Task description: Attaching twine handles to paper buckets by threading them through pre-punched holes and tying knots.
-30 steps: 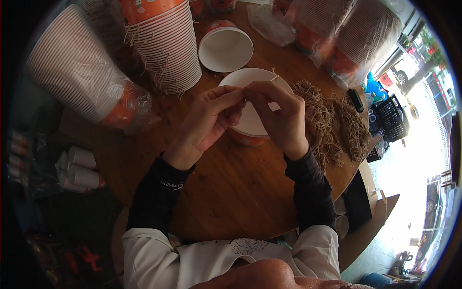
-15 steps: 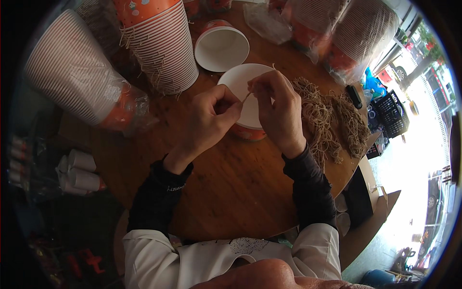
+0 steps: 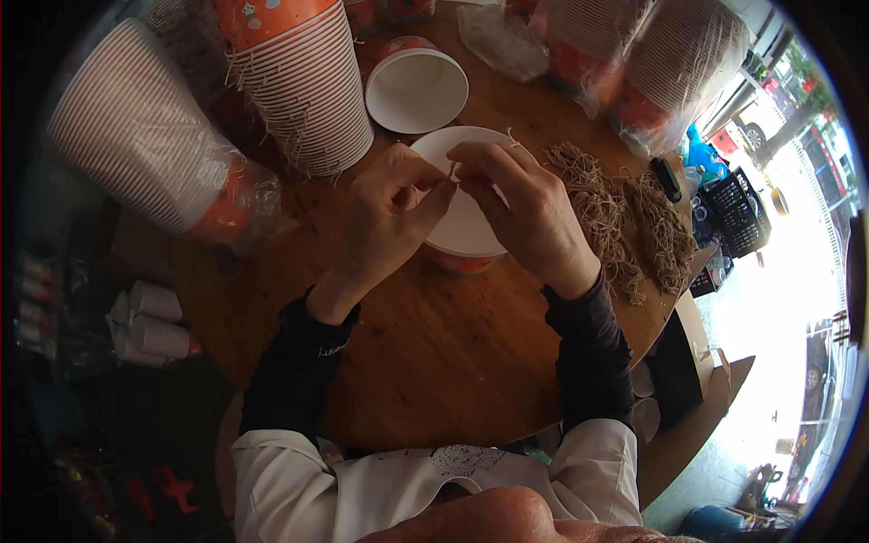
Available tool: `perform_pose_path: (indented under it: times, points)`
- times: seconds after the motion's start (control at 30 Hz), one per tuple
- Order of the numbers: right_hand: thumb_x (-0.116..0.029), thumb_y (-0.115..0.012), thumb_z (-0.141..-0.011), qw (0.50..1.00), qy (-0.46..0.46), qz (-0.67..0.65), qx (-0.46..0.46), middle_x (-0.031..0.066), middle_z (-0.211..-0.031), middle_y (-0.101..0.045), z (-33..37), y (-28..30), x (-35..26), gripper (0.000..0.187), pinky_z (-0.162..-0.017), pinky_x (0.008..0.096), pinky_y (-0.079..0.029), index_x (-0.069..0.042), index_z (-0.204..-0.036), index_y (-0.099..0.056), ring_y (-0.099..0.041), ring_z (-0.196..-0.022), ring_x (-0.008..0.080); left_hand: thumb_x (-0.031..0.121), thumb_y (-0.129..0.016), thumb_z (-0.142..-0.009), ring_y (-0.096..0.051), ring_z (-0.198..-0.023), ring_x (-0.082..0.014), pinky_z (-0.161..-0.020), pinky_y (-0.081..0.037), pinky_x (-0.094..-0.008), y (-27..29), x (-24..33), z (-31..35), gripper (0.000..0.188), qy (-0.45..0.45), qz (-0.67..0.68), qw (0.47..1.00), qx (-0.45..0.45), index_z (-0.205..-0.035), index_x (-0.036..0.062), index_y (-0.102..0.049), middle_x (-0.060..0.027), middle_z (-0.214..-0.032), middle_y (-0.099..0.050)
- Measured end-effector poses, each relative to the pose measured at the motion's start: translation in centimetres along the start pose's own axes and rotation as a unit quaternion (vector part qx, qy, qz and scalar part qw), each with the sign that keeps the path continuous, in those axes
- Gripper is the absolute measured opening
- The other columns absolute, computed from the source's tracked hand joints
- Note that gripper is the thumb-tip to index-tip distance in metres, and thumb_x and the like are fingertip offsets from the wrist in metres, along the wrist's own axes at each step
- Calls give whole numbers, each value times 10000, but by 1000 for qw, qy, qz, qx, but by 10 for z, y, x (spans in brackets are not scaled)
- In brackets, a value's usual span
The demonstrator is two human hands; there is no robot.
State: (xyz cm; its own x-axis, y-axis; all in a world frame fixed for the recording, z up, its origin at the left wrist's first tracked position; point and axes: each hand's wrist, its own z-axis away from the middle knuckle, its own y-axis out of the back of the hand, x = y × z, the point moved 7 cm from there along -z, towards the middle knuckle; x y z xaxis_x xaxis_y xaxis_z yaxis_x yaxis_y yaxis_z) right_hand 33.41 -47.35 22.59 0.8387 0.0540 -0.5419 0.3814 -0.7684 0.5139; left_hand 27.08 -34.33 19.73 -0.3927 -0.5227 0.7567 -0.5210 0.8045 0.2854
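Left hand (image 3: pixel 387 210), right hand (image 3: pixel 534 206) — each grip pinched narrow on a thin strand (image 3: pixel 453 169), over orange-and-white tub (image 3: pixel 463 226); tangled twine (image 3: pixel 602 217) at right on wooden table (image 3: pixel 434 353).

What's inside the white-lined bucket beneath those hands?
The bucket shows only bare white inside; the left hand and right hand hide part, so anything there can't be seen.

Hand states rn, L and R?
Left hand: closed, thumb and fingers pinching a thin tan string.
Right hand: closed, fingertips pinched, apparently on the same string.
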Motion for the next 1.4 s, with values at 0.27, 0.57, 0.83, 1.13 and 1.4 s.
perform_pose_path:
  times: [0.27,0.57,0.83,1.13,1.4]
  points:
    - [37,-547,-824,957,29,219,188,148,-884,-541,1,54,39,230,-658,431,-488,-57,-1033,-570,-581,-781,359,56,-665,-802,-548,-829,-126,-685,-423,-241,3,-7,18,49,-16,-19,997,-70,-777,48,-624,5,-826,-564]
    - [56,-496,-813,966,-61,207,145,164,-921,-550,19,55,115,232,-683,423,-480,-28,-1001,-603,-592,-798,367,93,-741,-784,-575,-872,-184,-825,-417,-337,-17,11,22,109,-219,-279,930,-103,-844,86,-649,6,-900,-578]
    - [-146,-626,-812,934,-107,65,-335,144,-1098,-646,32,8,78,230,-720,444,-510,-68,-1025,-663,-647,-863,332,40,-721,-787,-610,-795,-243,-661,-490,-347,-14,1,21,150,-207,-338,917,-35,-912,71,-643,-50,-895,-598]
    - [-85,-707,-808,986,-2,49,-159,135,-1291,-563,21,24,-58,483,-836,414,-535,-99,-1269,-567,-614,-1054,366,112,-615,-942,-600,-698,-118,-625,-479,-267,65,-16,-62,120,-85,-62,981,163,-973,-3,-599,-45,-850,-607]
    - [-78,-686,-843,991,22,66,-117,130,-1146,-633,19,32,-63,346,-767,397,-557,-52,-1177,-603,-655,-948,344,73,-615,-922,-662,-822,-228,-841,-575,-364,213,-13,-182,96,-71,300,895,321,-947,-12,-579,-96,-888,-637]
